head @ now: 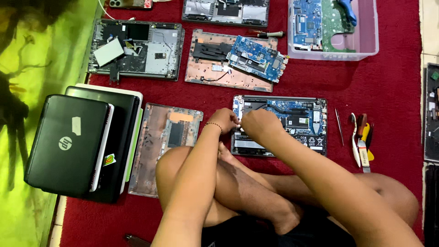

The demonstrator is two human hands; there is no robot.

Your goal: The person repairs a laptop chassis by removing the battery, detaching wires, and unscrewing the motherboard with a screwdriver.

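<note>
One view only, my head cam: looks steeply down from above my crossed legs onto the red carpet (388,91), close range, forearms entering from the bottom edge, floor spread reaching the top edge. No second view to overlap.

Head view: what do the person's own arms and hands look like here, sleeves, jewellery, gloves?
Both arms are bare to the frame's lower edge, with no sleeves in view. The left hand is ungloved, and a thin beaded bracelet circles its wrist. The right hand is also ungloved, with no watch or band visible. No rings can be made out on either hand.
</note>
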